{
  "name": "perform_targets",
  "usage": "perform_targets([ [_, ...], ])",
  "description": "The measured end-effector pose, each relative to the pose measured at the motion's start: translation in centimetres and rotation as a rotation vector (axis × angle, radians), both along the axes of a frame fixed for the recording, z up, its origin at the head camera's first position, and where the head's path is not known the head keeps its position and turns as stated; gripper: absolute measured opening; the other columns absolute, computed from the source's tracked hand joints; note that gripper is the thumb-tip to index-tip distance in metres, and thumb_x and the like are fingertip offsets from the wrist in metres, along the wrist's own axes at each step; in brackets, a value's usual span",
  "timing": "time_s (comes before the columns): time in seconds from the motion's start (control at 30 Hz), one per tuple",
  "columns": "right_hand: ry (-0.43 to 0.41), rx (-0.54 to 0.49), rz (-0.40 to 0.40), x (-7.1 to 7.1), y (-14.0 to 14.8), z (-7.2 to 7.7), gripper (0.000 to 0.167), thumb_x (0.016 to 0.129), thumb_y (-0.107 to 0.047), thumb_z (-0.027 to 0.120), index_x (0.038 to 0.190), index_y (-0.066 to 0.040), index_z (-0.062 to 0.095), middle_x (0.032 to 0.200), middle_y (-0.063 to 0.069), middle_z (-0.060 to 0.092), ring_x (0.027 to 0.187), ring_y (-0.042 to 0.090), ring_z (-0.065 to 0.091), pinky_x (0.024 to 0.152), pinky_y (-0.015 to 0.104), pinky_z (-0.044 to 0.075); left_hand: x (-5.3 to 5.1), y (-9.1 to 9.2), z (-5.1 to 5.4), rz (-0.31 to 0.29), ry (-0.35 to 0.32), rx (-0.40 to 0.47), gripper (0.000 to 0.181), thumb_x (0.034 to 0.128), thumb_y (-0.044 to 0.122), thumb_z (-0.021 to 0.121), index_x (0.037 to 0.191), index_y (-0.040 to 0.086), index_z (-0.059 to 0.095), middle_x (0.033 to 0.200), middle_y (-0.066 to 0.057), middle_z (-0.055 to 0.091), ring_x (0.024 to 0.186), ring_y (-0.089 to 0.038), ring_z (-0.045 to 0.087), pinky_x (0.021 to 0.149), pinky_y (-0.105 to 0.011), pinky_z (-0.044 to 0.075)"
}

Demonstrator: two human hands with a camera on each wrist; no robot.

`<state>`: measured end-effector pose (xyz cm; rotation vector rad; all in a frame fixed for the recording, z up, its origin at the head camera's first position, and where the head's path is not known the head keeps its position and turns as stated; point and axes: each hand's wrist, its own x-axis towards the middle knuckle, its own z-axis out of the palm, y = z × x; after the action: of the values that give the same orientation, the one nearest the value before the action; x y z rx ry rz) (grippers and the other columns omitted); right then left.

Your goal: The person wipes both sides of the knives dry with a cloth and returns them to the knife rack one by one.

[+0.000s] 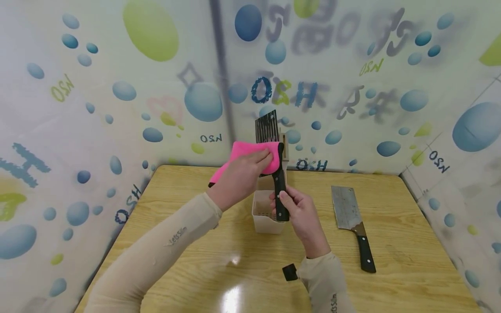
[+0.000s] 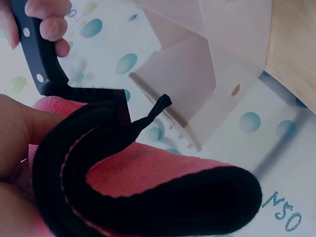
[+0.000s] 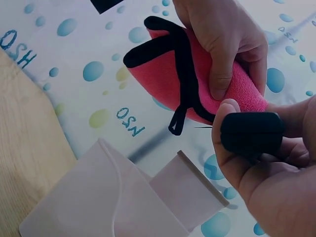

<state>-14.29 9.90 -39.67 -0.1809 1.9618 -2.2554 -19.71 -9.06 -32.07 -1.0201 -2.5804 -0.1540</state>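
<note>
A knife with a broad ridged blade is held upright by its black handle, which the right hand grips. The left hand pinches a folded pink cloth with black edging round the lower part of the blade, which the cloth hides. In the left wrist view the cloth wraps the blade beside the handle. The right wrist view shows the left hand's thumb on the cloth and the right hand round the handle's end.
Behind the hands stands a pale plastic holder on the wooden table. A cleaver with a black handle lies at the right. A patterned sheet hangs behind and beside the table.
</note>
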Motion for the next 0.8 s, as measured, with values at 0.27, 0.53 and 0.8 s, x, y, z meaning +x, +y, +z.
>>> perform_targets([
  [0.27,0.003,-0.045,-0.008,-0.1,0.1,0.0,0.034,0.111,-0.014,0.047,0.135,0.006,0.059,0.105,0.014,0.067,0.087,0.019,0.067,0.082,0.031,0.063,0.5,0.1,-0.4,-0.011,-0.001,0.0,0.055,0.0924,-0.01,0.065,0.146,0.0,0.057,0.148,-0.016,0.058,0.127,-0.031,0.064,0.103,-0.037,0.055],
  [0.53,-0.001,-0.078,-0.009,0.0,0.2,0.1,0.035,0.111,-0.012,0.047,0.138,0.007,0.057,0.105,0.014,0.068,0.087,0.019,0.067,0.082,0.031,0.063,0.4,-0.2,-0.8,0.006,-0.024,0.012,0.052,0.0943,-0.009,0.063,0.145,0.001,0.058,0.149,-0.015,0.057,0.129,-0.03,0.063,0.104,-0.037,0.054],
  [0.8,0.013,-0.044,0.027,-0.1,0.2,-0.1,0.034,0.11,-0.012,0.048,0.138,0.006,0.057,0.108,0.024,0.064,0.086,0.022,0.067,0.08,0.031,0.063,-0.1,-0.9,0.0,0.036,-0.043,0.026,0.055,0.0913,-0.014,0.059,0.145,0.0,0.058,0.147,-0.016,0.059,0.12,-0.033,0.067,0.097,-0.037,0.058],
])
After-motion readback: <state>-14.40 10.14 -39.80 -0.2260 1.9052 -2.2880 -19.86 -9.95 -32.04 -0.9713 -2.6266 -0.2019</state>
